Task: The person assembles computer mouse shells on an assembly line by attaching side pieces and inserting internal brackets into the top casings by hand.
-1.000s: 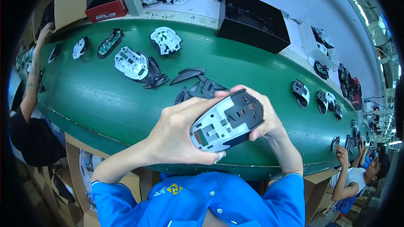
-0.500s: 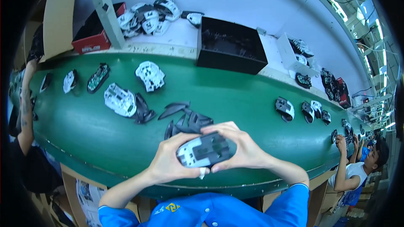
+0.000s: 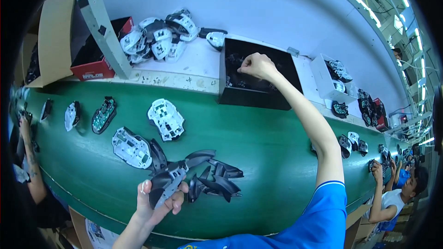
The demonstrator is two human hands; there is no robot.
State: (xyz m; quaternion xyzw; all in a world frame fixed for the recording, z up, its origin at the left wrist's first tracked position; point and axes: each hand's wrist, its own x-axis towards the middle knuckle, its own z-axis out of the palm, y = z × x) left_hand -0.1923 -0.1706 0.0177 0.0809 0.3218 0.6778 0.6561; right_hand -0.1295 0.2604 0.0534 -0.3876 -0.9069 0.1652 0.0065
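Head view caught the left hand [image 3: 154, 203] clenched on a mouse shell [image 3: 167, 182], dark grey outside, paler ribbed plastic inside, held low over the near edge of the green belt [image 3: 258, 138]. Right hand [image 3: 256, 66] was stretched far out, fingers pinched together inside the black bin [image 3: 256, 97] on the white desk [image 3: 194, 67]; what the grip held, I couldn't tell. Just beside the shell lay a pile of black curved covers [image 3: 217, 180], and two white ribbed bases [image 3: 148, 133] sat further up the belt. Behind stood a plain white wall, with strip lights overhead at right. At far left, a red, black-lined box [image 3: 94, 67] leaned beside a brown carton [image 3: 48, 41]; a small white box [image 3: 328, 85] of parts stood right of the bin.
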